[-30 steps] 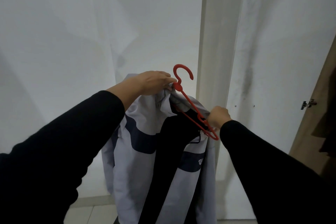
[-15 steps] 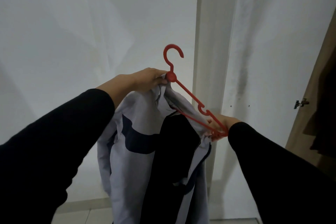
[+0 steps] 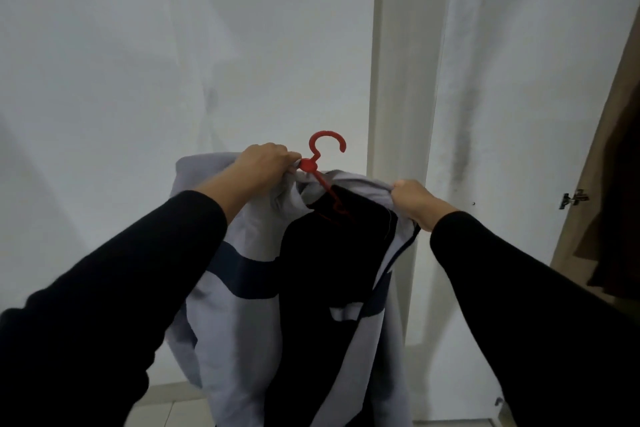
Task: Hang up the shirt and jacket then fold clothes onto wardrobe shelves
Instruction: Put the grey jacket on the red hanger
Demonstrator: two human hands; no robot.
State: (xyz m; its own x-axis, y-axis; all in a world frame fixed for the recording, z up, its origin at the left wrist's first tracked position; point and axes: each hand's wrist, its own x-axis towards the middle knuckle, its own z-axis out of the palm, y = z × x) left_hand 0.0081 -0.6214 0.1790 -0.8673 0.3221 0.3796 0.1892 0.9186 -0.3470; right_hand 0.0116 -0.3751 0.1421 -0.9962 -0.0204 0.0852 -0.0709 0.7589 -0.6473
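A light grey jacket [image 3: 239, 322] with navy stripes and a black lining hangs in front of me, open at the front. A red plastic hanger [image 3: 313, 163] sits inside its collar, hook upward; most of the hanger's arms are hidden by the fabric. My left hand [image 3: 265, 161] pinches the collar right beside the hanger's neck. My right hand [image 3: 412, 199] grips the jacket's right shoulder, pulled over the hanger's right arm.
A white wall with a vertical pillar [image 3: 405, 80] stands straight ahead. At the right edge is a brown wardrobe door [image 3: 595, 184] with a metal hinge [image 3: 573, 198], and dark clothing [image 3: 620, 218] hangs inside. Tiled floor shows at the bottom.
The right shoulder of the jacket has been drawn over the hanger's right arm, which was exposed before. My right hand moved from the hanger's end up to the shoulder fabric.
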